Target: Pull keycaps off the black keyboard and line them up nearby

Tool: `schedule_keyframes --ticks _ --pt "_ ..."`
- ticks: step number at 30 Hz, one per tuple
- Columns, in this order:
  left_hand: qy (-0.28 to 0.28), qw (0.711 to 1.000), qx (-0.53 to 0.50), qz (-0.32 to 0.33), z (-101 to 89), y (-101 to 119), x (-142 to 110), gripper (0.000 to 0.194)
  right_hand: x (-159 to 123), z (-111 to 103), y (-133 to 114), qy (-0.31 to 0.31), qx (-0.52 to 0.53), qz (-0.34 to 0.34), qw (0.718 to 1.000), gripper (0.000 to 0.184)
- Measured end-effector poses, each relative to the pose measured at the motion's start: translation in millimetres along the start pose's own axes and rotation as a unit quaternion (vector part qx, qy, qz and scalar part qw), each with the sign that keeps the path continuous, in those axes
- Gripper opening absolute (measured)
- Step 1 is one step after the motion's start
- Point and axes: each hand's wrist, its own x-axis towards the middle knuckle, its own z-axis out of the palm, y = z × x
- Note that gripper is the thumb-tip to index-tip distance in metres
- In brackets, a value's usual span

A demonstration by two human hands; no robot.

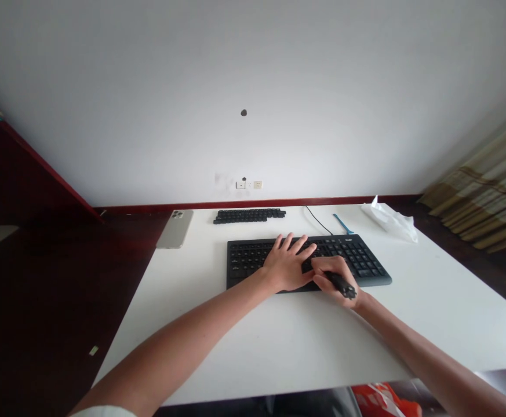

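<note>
Keyboard (pixel 372 267), black and full-size, lying on a white desk (pixel 426 307) with both hands of the person at work over it. The left hand (pixel 285 267) is open, palm down, its fingers spread across the middle keys. The right hand (pixel 334 272), just beside it, is closed around a dark tool (pixel 342 285), whose butt end points back toward the person; its tip is hidden by the hand, so contact with the keys cannot be told. Beyond the keyboard, near the desk's far edge, small black keycaps (pixel 248 216) are laid out in close rows. A thin cable (pixel 320 221) runs from the keyboard's rear edge, and a slim blue tool (pixel 342 223) lies just behind it. To the left rests a phone (pixel 175 230), camera side up; to the right, a crumpled white plastic bag (pixel 389 220). Wall sockets (pixel 257 185) appear behind.
</note>
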Motion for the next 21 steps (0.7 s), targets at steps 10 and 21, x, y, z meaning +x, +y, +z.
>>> schedule_keyframes --ticks 10,21 --pt "0.003 1.000 -0.020 -0.006 -2.4 2 -1 0.079 6 3 9 0.210 0.207 0.083 0.952 0.036" --pt "0.005 0.999 -0.031 -0.005 -2.4 3 1 0.076 26 20 14 0.245 0.198 0.160 0.935 0.048"
